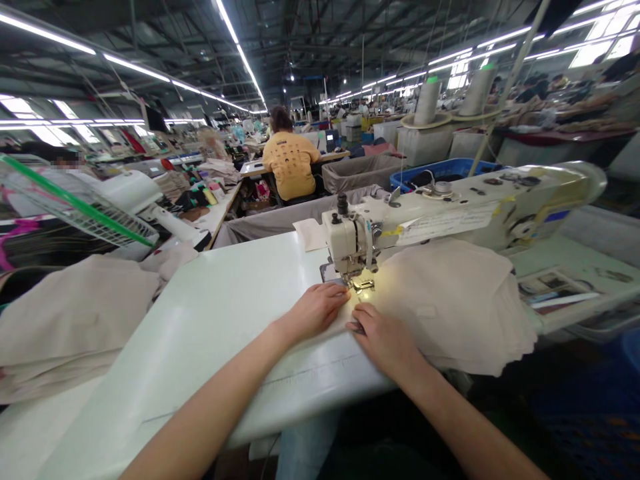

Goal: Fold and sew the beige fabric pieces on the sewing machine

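A beige fabric piece (330, 329) lies under the needle area of a white sewing machine (345, 240). My left hand (320, 308) rests on this cloth just left of the lit presser foot (363, 285), with its fingers together and bent onto the fabric. Close in front of the foot, my right hand (383, 333) is closed, thumb and forefinger pinching at the cloth's edge. A small dark thing (356, 327) shows under its fingers, too hidden to name. To the right of the needle, a stack of beige fabric (455, 300) lies under the machine's arm and hangs over the table edge.
More beige fabric (75, 320) is piled at left, near a fan with a green rim (75, 200). Behind the pale table (225, 287) stand a grey cloth-lined bin (260, 227) and a blue crate (450, 170). A person in yellow (290, 163) sits farther back.
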{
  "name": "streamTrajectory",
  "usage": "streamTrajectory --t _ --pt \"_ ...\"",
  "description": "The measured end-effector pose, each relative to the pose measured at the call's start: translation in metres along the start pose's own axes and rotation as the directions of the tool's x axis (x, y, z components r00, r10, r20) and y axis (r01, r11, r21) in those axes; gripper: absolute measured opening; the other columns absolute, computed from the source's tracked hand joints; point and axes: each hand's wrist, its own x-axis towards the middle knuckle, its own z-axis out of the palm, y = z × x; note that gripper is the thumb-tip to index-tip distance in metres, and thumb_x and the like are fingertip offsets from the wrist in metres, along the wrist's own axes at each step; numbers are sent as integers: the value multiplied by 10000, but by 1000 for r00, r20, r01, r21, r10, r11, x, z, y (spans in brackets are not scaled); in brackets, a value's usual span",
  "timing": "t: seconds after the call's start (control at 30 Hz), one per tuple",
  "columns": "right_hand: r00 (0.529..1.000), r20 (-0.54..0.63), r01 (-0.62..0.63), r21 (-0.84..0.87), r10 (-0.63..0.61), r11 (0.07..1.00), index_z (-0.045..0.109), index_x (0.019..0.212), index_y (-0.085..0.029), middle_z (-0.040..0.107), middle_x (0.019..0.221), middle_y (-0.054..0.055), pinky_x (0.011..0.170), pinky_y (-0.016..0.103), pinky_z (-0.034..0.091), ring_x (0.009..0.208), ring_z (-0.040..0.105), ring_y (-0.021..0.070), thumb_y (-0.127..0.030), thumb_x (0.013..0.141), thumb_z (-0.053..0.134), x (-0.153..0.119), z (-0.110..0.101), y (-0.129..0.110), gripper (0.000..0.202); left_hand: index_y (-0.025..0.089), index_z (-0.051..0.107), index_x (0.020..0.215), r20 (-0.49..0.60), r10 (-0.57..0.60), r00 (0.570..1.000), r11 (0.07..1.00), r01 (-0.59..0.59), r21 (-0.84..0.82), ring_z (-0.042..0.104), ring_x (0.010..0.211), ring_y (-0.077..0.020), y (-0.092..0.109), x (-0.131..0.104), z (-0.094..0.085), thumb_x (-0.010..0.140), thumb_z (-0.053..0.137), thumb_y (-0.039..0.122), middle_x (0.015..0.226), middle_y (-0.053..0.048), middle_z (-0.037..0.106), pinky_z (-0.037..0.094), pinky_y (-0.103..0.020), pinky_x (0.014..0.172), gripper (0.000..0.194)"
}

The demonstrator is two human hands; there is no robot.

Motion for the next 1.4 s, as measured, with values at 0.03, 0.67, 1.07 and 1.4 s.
streamTrajectory --t 0.03,0.67,1.07,1.4 --pt "1000 -1 -2 3 2 1000 674 1099 -201 670 1246 54 738 282 511 953 706 203 -297 1030 487 0 0 0 221 191 618 1298 -6 1 1000 1000 -1 0 602 1225 -238 0 0 1 989 434 171 1335 -102 646 497 -402 1028 360" --pt "998 -41 -43 -6 43 999 666 1121 -202 657 1272 72 737 296 531 941 710 210 -315 1032 477 0 6 3 237 203 631 1282 -44 5 999 1000 -5 -1 618 1211 -231 -5 2 2 1004 422 174 1328 -105 642 518 -395 1014 349" --pt "999 -29 -25 2 25 1000 667 1103 -196 677 1227 59 734 282 514 942 706 203 -318 1037 461 4 1 4 249 184 623 1276 12 -18 1000 999 17 51 603 1227 -259 -1 6 -4 989 439 154 1338 -120 637 497 -437 1014 342" --pt "999 23 27 6 -27 1000 614 1295 -198 621 1394 74 838 303 524 1026 702 230 -254 1000 492 -13 0 13 324 164 576 1293 -36 9 999 998 -11 -58 598 1234 -265 50 -20 9 1012 431 212 1300 -143 641 515 -442 1051 320"
